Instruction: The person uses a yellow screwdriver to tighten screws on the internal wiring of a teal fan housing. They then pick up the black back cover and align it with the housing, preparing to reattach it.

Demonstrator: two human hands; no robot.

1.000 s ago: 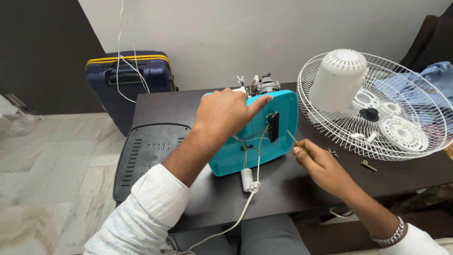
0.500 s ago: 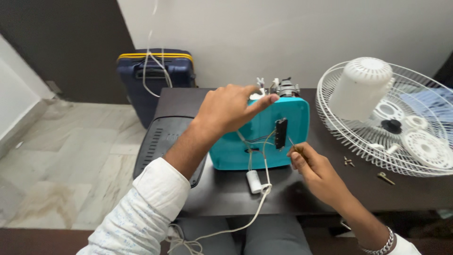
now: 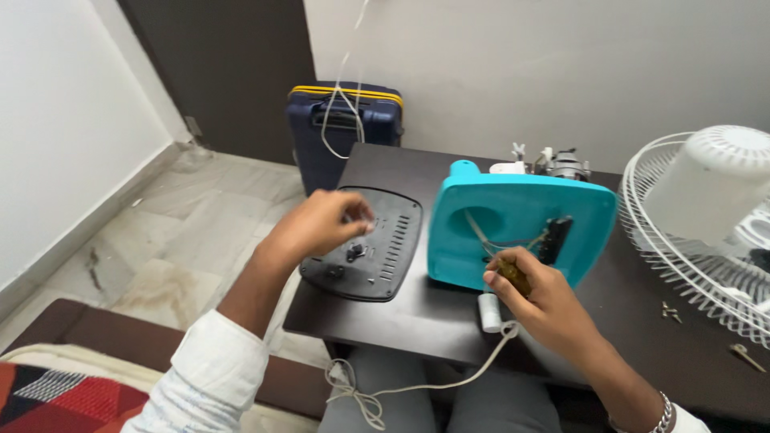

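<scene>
The left hand (image 3: 325, 224), fingers loosely curled, hovers over a black vented plastic cover (image 3: 365, 252); the right hand (image 3: 533, 301) pinches a small dark tool (image 3: 513, 277) against the turquoise plastic fan base (image 3: 517, 228).

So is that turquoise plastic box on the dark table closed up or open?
Open: the turquoise plastic housing shows a hollow inside with loose wires, and the dark slotted cover panel lies apart beside it.

Soft, even indoor daylight, faint shadows, slight motion blur, mild wide-angle stretch at edges.
</scene>
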